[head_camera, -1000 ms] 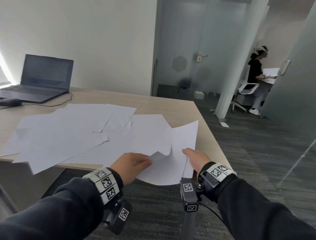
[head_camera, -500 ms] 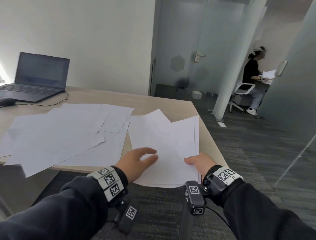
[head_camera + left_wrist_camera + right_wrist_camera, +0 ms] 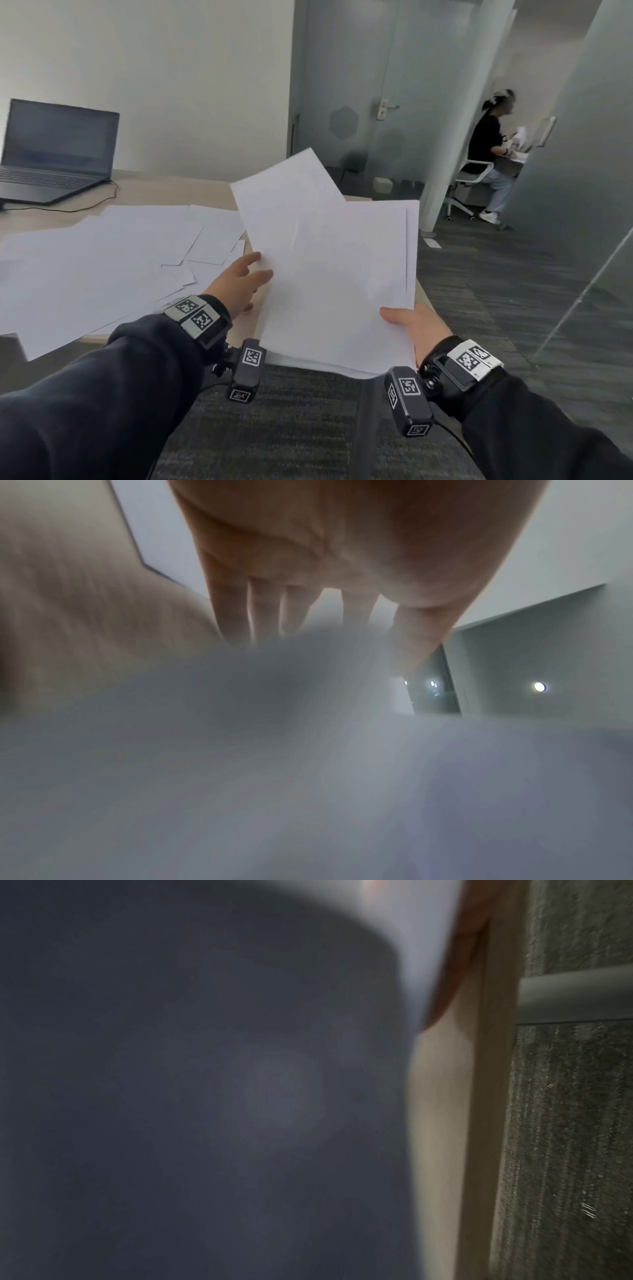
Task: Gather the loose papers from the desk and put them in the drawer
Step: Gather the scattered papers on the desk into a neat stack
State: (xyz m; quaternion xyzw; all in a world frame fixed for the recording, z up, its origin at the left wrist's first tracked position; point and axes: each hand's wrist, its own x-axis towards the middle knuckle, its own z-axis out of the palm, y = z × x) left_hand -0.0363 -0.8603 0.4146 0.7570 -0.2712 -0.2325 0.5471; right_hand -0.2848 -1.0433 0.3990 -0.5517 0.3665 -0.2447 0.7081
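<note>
Right grip (image 3: 416,327): clamped on the near right corner of a lifted stack of papers (image 3: 337,274), thumb on top.
Left grip (image 3: 239,284): released, fingers straight, tips touching the stack's left edge.
Stack: raised and tilted above the bench (image 3: 164,190) corner, top sheet skewed.
Loose papers (image 3: 102,253): spread flat over the bench, left of the stack.
Laptop (image 3: 54,154): open, far left on the bench.
Drawer: out of sight.
</note>
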